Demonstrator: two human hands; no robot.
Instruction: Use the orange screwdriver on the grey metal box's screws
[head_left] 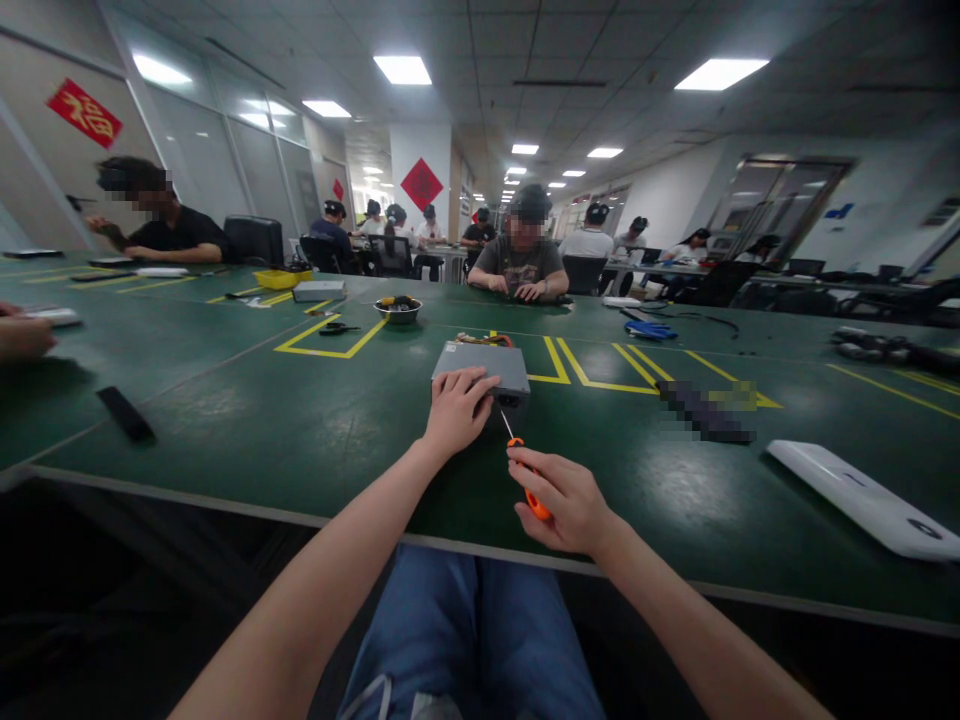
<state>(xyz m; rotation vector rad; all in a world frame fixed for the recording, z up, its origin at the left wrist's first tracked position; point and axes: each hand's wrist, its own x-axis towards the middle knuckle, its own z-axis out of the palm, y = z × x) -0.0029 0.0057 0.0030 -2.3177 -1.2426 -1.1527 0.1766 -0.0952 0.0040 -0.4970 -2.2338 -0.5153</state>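
Observation:
A grey metal computer power supply (pixel 491 362) lies on the green table in front of me, with coloured cables at its far side. My left hand (pixel 459 408) rests on its near left part, fingers over the top and front edge. In my right hand (pixel 562 492) is a screwdriver (pixel 535 502) with an orange and black handle. Its thin shaft points up and forward to the near face of the power supply, by a dark socket. Whether the tip touches the metal or a screw, I cannot tell.
On the green table (pixel 360 410) are a metal bowl (pixel 397 310) of small items, a yellow basket (pixel 282 278), another grey box (pixel 319 291), a black bar (pixel 126 414), a blurred dark object (pixel 703 412) and a white casing (pixel 862 495). A person (pixel 521 250) sits opposite; another's hand (pixel 26 333) shows at left.

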